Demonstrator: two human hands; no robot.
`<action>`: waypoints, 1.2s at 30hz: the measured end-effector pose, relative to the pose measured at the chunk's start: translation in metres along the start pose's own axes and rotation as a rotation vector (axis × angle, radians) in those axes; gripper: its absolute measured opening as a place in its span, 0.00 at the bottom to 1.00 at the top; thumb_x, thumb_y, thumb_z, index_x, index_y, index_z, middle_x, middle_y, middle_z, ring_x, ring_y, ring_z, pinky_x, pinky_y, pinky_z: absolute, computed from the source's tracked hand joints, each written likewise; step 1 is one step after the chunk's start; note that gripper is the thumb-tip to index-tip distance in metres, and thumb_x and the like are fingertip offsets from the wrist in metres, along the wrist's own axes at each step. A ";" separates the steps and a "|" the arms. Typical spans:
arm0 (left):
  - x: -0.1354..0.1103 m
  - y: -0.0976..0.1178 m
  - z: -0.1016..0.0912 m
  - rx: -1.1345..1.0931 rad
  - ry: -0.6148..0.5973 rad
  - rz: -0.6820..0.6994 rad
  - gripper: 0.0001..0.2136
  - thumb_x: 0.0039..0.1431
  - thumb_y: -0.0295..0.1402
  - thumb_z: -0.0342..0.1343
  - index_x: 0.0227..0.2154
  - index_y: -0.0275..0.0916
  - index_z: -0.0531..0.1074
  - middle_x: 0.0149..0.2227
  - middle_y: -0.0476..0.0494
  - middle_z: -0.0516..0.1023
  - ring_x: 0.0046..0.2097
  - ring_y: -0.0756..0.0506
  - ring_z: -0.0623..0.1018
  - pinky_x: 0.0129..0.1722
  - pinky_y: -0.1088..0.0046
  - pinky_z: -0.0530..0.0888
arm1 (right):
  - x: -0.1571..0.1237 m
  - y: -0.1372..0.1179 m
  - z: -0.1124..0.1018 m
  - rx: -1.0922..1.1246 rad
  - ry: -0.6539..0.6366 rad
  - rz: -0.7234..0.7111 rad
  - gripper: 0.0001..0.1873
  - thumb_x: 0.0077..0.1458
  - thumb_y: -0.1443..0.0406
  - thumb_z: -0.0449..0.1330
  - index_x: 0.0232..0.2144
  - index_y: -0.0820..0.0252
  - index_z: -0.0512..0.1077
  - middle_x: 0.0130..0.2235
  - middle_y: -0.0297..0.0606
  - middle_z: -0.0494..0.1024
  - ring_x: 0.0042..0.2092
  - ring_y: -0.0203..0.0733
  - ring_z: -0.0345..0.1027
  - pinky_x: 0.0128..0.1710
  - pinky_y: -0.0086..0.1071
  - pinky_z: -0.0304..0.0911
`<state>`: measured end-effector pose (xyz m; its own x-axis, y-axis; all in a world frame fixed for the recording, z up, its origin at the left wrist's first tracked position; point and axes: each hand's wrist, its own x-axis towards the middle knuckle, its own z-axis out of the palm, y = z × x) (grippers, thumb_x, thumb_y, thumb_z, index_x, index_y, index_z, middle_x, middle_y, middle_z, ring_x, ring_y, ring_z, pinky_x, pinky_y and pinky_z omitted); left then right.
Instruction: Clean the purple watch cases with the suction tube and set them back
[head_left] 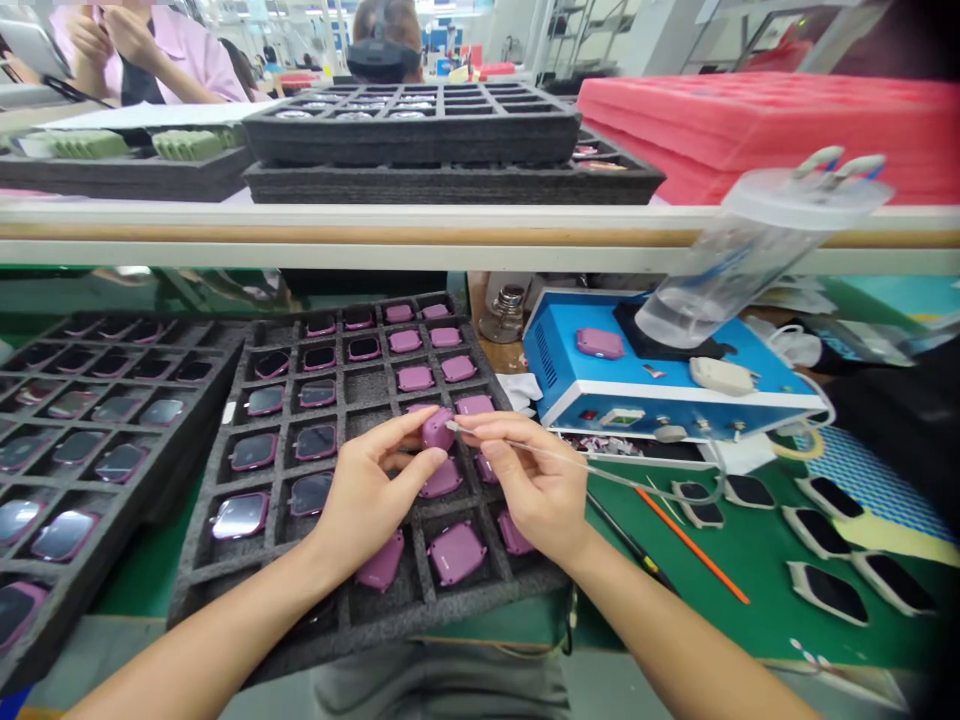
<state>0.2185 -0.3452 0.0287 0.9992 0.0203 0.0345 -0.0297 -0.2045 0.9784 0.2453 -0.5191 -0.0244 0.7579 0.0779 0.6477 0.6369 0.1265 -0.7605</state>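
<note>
Small mauve rounded-square casing point(439, 430) sits just above the middle of the frame, pinched in the left hand point(375, 490), so that grip's closed on it. It's stood on edge, long axis roughly upright as far as I can tell, face turned right. The right hand point(532, 490) has its grip closed on a thin probe point(510, 447), tip pointing left, right up at the casing, with a clear tube point(637, 485) trailing off right. Both hands hover over a black foam tray point(300, 620) of mauve casings, with a second tray point(82, 590) beside it at left. That tray's right edge meets a green desk mat point(757, 600) at lower right. A blue bench machine point(570, 350) sits just past the top corner, under a shelf point(450, 225) spanning the frame.
</note>
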 end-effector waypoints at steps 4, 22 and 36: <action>0.001 -0.001 -0.001 0.100 -0.023 0.021 0.28 0.50 0.33 0.68 0.57 0.36 0.74 0.51 0.43 0.81 0.44 0.51 0.81 0.46 0.80 0.80 | -0.001 0.000 0.000 0.001 0.007 0.024 0.09 0.66 0.69 0.59 0.44 0.55 0.77 0.48 0.43 0.79 0.49 0.45 0.76 0.51 0.43 0.75; 0.006 0.007 -0.004 -0.278 -0.152 -0.192 0.37 0.43 0.28 0.72 0.58 0.34 0.66 0.47 0.40 0.80 0.43 0.52 0.81 0.46 0.81 0.79 | 0.000 -0.003 0.002 0.177 0.054 0.085 0.07 0.67 0.66 0.60 0.45 0.56 0.77 0.48 0.41 0.80 0.50 0.43 0.77 0.50 0.39 0.77; 0.005 0.003 0.001 -0.222 -0.074 -0.145 0.39 0.43 0.27 0.71 0.60 0.31 0.65 0.48 0.36 0.80 0.43 0.51 0.81 0.44 0.80 0.79 | 0.000 -0.006 0.003 0.162 0.022 0.081 0.07 0.67 0.67 0.60 0.45 0.57 0.77 0.48 0.42 0.81 0.49 0.43 0.78 0.48 0.37 0.79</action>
<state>0.2230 -0.3467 0.0317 0.9925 -0.0392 -0.1157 0.1164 0.0149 0.9931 0.2413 -0.5169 -0.0198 0.8100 0.0726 0.5819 0.5439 0.2782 -0.7917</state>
